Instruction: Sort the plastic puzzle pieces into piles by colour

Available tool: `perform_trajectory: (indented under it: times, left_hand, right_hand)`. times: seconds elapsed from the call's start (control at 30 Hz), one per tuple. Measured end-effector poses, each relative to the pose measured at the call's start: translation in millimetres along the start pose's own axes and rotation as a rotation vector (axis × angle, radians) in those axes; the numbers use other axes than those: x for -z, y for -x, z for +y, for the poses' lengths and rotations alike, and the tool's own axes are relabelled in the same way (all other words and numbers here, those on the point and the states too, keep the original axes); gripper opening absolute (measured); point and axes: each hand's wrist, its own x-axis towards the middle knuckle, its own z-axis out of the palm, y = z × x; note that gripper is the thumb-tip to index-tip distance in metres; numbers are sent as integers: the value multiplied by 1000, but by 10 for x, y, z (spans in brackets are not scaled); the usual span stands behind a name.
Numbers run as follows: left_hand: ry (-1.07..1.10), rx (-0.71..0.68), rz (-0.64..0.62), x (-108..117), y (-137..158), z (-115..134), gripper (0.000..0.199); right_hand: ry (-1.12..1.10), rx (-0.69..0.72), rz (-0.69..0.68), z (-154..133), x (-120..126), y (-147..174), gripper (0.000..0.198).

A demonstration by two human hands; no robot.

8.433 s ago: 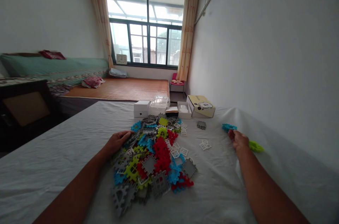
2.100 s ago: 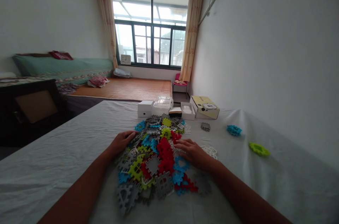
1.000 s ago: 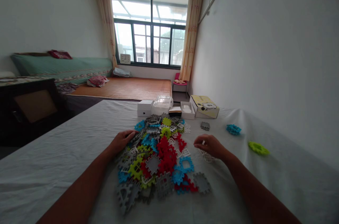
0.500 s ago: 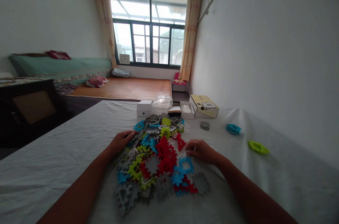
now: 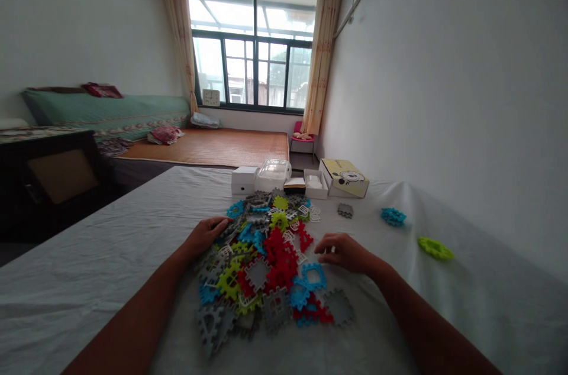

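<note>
A heap of toothed plastic building tiles lies before me, with red tiles (image 5: 281,262), lime green tiles (image 5: 231,280), blue tiles (image 5: 313,275) and grey tiles (image 5: 276,310) mixed together. Small white lattice pieces (image 5: 315,213) are scattered among them. My left hand (image 5: 207,236) rests against the heap's left edge, fingers stretched out over the grey tiles and gripping nothing visible. On the other side, my right hand (image 5: 342,252) hovers beside the red and blue tiles, its fingers curved and apart with nothing seen between them.
Along the far edge of the cloth-covered table (image 5: 133,233) stand a white box (image 5: 244,180), a clear plastic container (image 5: 272,174), an open white box (image 5: 315,184) and a yellow carton (image 5: 344,177). Separate grey (image 5: 345,210), blue (image 5: 393,216) and green tiles (image 5: 435,248) lie to the right.
My right hand has drawn slightly to the right, away from the heap's edge, and its fingers look a little more spread. My left hand stays at the heap's left side.
</note>
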Motion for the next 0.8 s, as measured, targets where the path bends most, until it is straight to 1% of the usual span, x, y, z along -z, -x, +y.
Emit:
perform_trajectory:
  times: [0.07,0.1,0.2,0.27,0.3,0.37,0.47,0.53,0.63,0.8]
  left_hand:
    - [-3,-6,-6,0,-4,-8,61]
    - [-6,-7,-9,0,-6,-12,61]
    - [-12,-2,-13,0,-12,-27,60]
    - [-12,8,-18,0,-14,-38,60]
    - [-13,10,-20,1,-15,-42,60]
    - [-18,6,-24,4,-17,-48,60]
    - [-17,-4,-25,9,-17,-39,61]
    - [-6,1,-21,12,-15,-16,61]
    - [7,5,-16,18,-5,34,63]
    - [1,-14,-16,29,11,69,62]
  right_hand:
    - [-15,22,-37,-57,-33,-10,24]
    - [-2,21,-21,-62,-34,-13,24]
    - [84,-1,117,-7,-12,-24,25]
    - [162,19,188,37,-23,-40,30]
    - [200,39,203,47,-46,-52,33]
    - [273,69,191,37,-120,-84,38]
    - [351,54,151,-20,-243,-141,38]
    - [355,41,139,-46,-290,-170,29]
    - [283,40,159,-41,-315,-182,17]
    - [219,12,240,4,-336,-187,23]
